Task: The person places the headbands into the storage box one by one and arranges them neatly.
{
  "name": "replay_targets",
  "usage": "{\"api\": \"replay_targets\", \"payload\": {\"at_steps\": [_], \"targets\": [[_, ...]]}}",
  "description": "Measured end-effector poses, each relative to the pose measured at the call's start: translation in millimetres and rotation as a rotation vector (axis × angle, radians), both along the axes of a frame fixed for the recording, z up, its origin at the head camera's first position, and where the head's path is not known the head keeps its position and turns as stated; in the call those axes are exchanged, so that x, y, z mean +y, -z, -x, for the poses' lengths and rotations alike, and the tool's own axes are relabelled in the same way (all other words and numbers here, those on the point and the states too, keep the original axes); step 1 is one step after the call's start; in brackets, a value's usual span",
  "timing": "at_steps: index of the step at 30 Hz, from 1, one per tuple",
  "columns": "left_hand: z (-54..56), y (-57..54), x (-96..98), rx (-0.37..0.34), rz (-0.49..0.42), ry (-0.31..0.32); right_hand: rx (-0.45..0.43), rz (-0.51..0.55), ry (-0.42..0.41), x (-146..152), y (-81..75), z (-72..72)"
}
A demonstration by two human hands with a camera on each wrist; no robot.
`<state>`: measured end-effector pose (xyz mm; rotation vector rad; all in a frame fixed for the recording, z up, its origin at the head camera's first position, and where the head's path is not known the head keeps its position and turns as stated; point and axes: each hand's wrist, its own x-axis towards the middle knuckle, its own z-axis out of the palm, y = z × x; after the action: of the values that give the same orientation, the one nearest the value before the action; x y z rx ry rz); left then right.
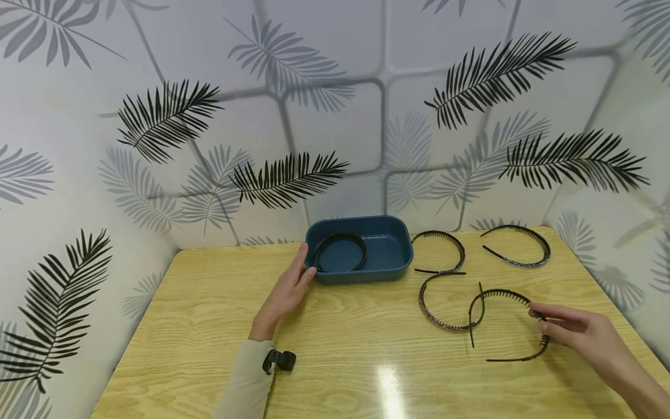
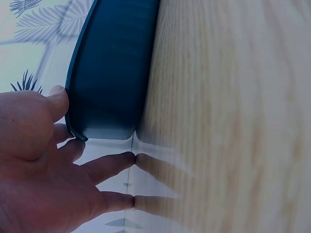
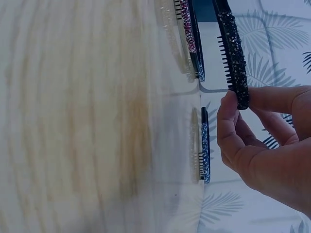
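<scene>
My right hand (image 1: pixel 586 334) pinches a black toothed headband (image 3: pixel 237 58) with dark glitter between thumb and fingers. It is lifted off the table, its open ends pointing left. My left hand (image 1: pixel 285 291) grips the left end of a blue rectangular box (image 1: pixel 361 277), thumb at the near corner and fingers along the end. In the left wrist view two other fingertips (image 2: pixel 127 158) reach down to the tabletop. Inside the box, on its left side, lies a black toothed headband (image 1: pixel 364 250); whether more than one is stacked there I cannot tell.
Right of the box lie a black headband (image 1: pixel 463 250), a pink-glittered one (image 1: pixel 438 322) and a blue-glittered one (image 1: pixel 531 264) at the far right. The wooden table (image 1: pixel 209 326) meets a leaf-patterned wall (image 1: pixel 356 128) behind the box.
</scene>
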<state>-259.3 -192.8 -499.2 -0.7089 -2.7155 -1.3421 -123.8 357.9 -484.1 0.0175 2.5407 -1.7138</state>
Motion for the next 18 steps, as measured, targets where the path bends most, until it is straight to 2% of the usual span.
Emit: {"api": "replay_targets", "payload": {"at_steps": [13,18], "targets": [[-1.0,-1.0,0.8,-0.011,-0.006,-0.003,0.071,0.106,-0.064,-17.9,-11.3,11.1],[-0.6,0.4,-0.3,-0.017,0.002,-0.006,0.09,0.118,-0.076,-27.1,-15.2,16.6]]}}
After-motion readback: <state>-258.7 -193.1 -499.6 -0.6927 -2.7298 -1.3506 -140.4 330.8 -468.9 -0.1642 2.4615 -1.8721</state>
